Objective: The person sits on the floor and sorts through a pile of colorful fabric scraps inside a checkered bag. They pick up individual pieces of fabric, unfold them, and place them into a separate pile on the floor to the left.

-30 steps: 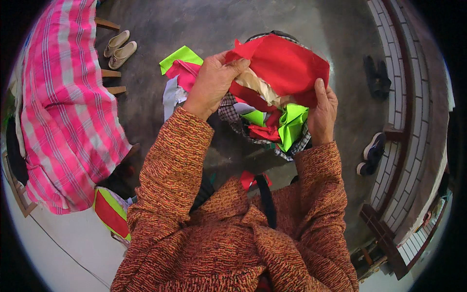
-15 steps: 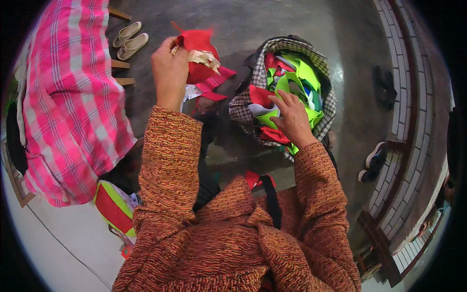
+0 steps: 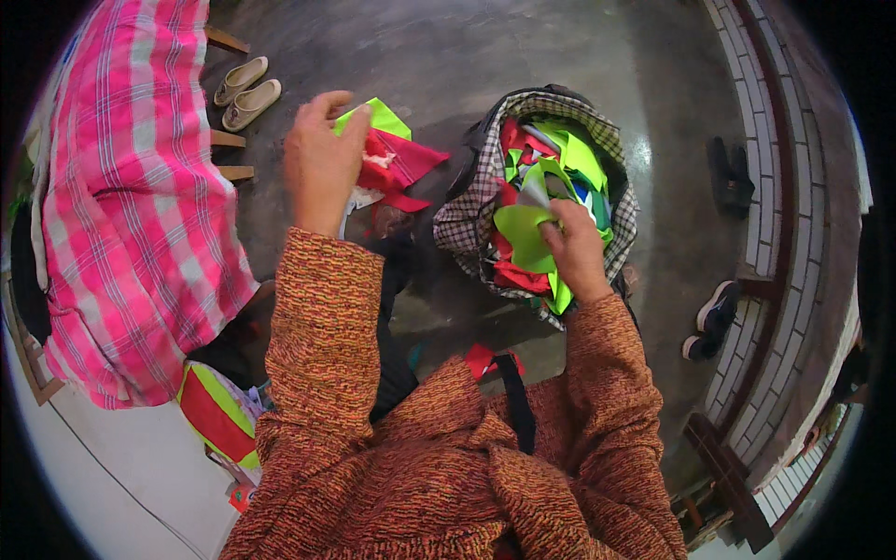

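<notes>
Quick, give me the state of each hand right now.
Left hand: closed on red fabric scraps.
Right hand: closed on a green fabric piece in the checkered bag.

A pink plaid cloth [image 3: 131,215] drapes over furniture at the left, with a pair of beige shoes [image 3: 245,91] on the grey concrete floor [image 3: 523,47] beside it. Dark shoes [image 3: 731,177] and a black-and-white sneaker [image 3: 711,319] lie near the brick step [image 3: 779,187] at the right.

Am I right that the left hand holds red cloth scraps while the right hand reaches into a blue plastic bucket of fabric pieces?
Not quite: in the head view the right hand reaches into a checked fabric bag, not a bucket. The left hand does hold red cloth scraps.
</notes>
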A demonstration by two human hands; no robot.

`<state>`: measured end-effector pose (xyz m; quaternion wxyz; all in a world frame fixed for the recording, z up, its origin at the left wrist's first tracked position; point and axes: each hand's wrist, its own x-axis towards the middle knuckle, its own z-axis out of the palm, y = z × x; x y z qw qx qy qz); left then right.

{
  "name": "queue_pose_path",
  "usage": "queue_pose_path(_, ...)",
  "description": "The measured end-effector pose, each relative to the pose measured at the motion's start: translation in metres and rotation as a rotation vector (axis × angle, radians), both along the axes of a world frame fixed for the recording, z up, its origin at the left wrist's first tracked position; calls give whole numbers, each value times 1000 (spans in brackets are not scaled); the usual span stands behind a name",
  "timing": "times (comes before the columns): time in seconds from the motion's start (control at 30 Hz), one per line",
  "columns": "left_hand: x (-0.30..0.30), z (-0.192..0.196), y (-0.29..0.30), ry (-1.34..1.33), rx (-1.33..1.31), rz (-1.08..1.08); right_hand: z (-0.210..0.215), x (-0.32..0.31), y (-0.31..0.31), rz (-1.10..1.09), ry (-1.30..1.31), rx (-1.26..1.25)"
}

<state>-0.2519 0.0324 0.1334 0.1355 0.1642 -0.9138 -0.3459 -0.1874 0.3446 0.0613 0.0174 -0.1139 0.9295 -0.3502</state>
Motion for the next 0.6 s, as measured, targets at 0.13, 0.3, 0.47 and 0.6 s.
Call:
queue_pose_path(0.13,-4,14,53,-198,474,-323,41,-12,6,-160,-474,-1060)
queue_pose_path(0.3,8,12,102,-445,1034,-654,56,-3,12,-82,-586,-1436)
queue_pose_path(0.47,16,13,131,-688,1301,-703,65,0,17,-58,-690,-1539)
queue_pose_path(0.6,15,12,140,-703,1124,-713,69,-7,16,-171,-562,-1294)
